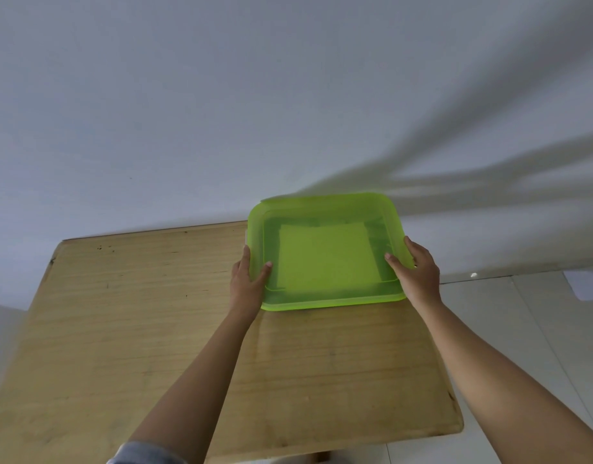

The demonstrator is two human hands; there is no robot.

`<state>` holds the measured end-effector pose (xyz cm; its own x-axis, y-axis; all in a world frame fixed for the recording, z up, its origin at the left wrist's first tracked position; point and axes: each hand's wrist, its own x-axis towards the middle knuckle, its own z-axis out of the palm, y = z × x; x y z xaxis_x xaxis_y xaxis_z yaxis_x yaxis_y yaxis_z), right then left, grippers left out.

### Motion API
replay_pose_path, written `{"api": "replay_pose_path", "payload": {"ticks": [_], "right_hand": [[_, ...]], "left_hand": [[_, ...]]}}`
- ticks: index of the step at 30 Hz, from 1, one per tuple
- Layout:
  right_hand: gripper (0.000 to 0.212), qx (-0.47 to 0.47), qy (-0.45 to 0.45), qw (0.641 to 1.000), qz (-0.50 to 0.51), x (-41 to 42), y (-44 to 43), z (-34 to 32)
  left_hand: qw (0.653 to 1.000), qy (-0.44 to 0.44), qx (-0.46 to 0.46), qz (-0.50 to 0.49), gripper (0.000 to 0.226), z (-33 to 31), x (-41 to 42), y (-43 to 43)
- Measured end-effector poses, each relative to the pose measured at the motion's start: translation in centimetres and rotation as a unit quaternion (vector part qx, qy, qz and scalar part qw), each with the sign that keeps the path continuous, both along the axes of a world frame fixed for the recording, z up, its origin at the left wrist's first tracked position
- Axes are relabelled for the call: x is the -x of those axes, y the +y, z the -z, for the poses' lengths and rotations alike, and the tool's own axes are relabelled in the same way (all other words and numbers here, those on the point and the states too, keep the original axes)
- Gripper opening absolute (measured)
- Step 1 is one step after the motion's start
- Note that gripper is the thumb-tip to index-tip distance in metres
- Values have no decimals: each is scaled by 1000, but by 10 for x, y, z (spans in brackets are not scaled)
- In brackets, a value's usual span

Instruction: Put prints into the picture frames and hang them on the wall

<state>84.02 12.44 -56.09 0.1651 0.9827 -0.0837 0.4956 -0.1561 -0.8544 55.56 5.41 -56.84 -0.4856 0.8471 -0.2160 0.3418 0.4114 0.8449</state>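
Observation:
A translucent green plastic box (325,209) with its lid on sits at the far right of the wooden table (137,329), against the white wall. A pale sheet (325,256) shows through the lid. My left hand (246,284) grips the box's left edge, thumb on top of the lid. On the right edge, my right hand (417,272) holds the box the same way, its thumb lying on the lid. No picture frame is in view.
The white wall (255,95) rises directly behind the table. Pale floor tiles (509,329) lie to the right of the table, with a white sheet of paper (589,284) on them near the wall.

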Motion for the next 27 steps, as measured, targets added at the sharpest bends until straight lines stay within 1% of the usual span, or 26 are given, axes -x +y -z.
{"api": "replay_pose_path", "payload": {"ticks": [6, 15, 23, 27], "right_hand": [[58, 11, -12, 1000, 0, 3, -2, -4], [58, 35, -68, 997, 10, 9, -3, -12], [56, 60, -119, 991, -10, 14, -5, -18], [55, 53, -109, 993, -11, 5, -7, -25]], "left_hand": [[1000, 17, 10, 7, 67, -6, 0, 0], [996, 55, 40, 49, 66, -14, 1, 0], [989, 91, 66, 91, 66, -17, 1, -1], [993, 70, 55, 79, 64, -20, 9, -3]]}}
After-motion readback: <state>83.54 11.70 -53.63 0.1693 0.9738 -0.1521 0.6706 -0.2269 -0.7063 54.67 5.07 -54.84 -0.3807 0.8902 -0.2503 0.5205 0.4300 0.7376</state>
